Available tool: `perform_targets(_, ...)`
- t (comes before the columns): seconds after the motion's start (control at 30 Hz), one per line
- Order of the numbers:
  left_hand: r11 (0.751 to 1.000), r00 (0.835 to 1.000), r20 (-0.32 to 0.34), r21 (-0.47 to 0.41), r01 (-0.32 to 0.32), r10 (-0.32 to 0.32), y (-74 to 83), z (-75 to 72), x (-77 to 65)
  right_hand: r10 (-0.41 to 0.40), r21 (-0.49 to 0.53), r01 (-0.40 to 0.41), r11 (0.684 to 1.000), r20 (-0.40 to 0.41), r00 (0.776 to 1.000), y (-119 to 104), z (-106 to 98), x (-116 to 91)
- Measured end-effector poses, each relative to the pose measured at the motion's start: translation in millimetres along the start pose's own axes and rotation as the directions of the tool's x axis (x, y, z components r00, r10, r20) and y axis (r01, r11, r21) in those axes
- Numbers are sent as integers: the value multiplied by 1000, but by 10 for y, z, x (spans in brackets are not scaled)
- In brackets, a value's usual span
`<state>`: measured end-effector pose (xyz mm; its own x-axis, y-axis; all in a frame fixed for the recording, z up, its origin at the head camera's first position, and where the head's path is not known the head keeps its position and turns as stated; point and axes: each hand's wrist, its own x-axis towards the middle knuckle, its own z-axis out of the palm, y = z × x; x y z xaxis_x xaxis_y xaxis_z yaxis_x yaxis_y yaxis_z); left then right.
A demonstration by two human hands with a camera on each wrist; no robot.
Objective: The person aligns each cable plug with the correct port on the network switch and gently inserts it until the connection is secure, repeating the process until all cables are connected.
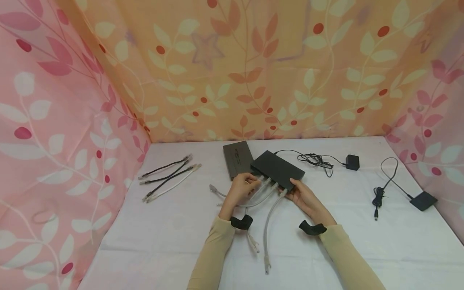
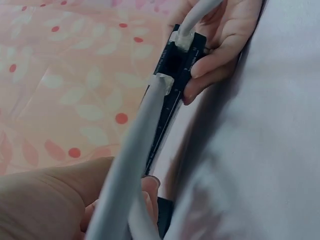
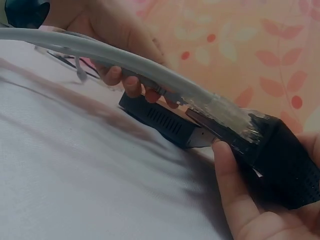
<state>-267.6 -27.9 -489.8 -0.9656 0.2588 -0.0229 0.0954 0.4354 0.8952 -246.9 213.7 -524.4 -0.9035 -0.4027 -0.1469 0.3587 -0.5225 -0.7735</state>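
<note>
A black network switch is held tilted above the table, its port side facing me. Several grey Ethernet cables are plugged into its front. My right hand grips the switch at its right front corner, thumb on top and fingers beneath. At the left end of the ports, my left hand pinches the plug end of a cable between thumb and fingers. In the right wrist view, the left fingers curl close under the cables. A second dark box with printing lies behind the left hand.
Several short black and white cables lie at the left. A thin black lead runs from the switch's back to a power adapter. Another adapter with a bundled lead lies near the right edge. Patterned curtains enclose the table.
</note>
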Motion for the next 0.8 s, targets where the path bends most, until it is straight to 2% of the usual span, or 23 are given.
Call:
perform_targets(0.2,994,999,11,-102,31,-30,-32,50,22,-26,30,28,999,-41,999,4,16,2)
perform_targets(0.47,985,1000,25,-172,5,-1,-64,99,43,-46,64,50,997,-61,997,7,21,13)
perform_targets(0.6,969,998,45,-244,47,-37,-75,127,48,-63,74,67,995,-55,996,16,12,25)
perform_targets(0.8,929,996,55,-358,91,-76,-85,141,52,-66,67,69,995,-54,996,15,5,28)
